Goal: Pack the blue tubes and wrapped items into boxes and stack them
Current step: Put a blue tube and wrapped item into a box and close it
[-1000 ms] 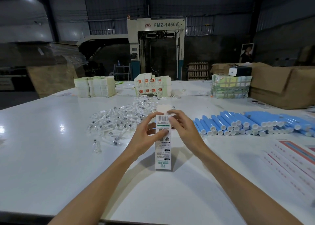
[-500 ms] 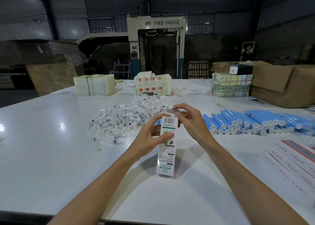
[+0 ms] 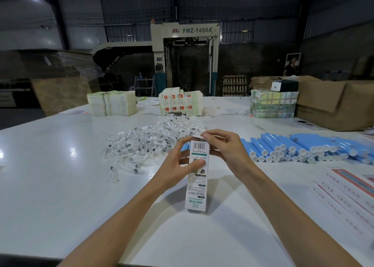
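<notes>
Closing step: the left grip (image 3: 180, 165) clasps the narrow white printed cardboard carton (image 3: 197, 177) at mid-body, low over the front middle of the white table (image 3: 60, 186), while the right grip (image 3: 224, 149) pinches its top flap (image 3: 199, 136). The fold likely goes best with the carton held steady and the flap bent squarely, so the tongue tucks in uncreased. Small clear-wrapped items (image 3: 149, 143) lie heaped just behind, white-capped blue plastic tubes (image 3: 303, 149) in rows to the right, and flat carton stacks (image 3: 113, 103) at the far edge; nothing appears to obstruct the fold.
</notes>
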Demonstrator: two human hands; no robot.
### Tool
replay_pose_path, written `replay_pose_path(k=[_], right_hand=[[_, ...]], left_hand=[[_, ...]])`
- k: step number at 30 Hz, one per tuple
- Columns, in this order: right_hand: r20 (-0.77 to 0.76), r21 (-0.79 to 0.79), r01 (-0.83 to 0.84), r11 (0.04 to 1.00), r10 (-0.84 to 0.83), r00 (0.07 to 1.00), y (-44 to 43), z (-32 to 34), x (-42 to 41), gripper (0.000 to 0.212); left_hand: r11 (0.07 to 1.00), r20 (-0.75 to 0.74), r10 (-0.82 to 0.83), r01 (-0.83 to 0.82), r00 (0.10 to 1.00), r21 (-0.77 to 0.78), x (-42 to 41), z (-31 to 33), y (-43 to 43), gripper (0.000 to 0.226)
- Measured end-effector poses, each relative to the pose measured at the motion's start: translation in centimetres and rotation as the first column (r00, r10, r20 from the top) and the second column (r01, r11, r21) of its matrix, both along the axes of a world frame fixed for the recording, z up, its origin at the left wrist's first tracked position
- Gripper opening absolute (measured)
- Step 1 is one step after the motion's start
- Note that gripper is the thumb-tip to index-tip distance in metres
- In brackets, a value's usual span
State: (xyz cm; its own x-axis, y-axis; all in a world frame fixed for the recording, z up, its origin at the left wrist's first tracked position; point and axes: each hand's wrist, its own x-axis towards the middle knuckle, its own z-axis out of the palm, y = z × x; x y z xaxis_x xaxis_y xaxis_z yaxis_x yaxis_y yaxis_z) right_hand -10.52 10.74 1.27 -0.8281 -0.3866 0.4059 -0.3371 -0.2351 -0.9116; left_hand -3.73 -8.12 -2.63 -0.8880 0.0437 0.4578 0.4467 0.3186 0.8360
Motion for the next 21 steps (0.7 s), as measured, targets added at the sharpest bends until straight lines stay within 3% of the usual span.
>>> replay_pose_path(k=[14,21], right_hand=[[0.046,0.041,0.009,0.999,-0.011,0.999,0.45,0.71,0.09,0.009],[-0.022,0.088,-0.043,0.995,0.045,0.999,0.77,0.94,-0.17,0.010]], left_hand=[[0.999,0.018,-0.030,0.030,0.999,0.037,-0.22,-0.05,0.08,0.087],[0.998,-0.009,-0.052,0.052,0.999,0.041,-0.22,-0.09,0.00,0.075]])
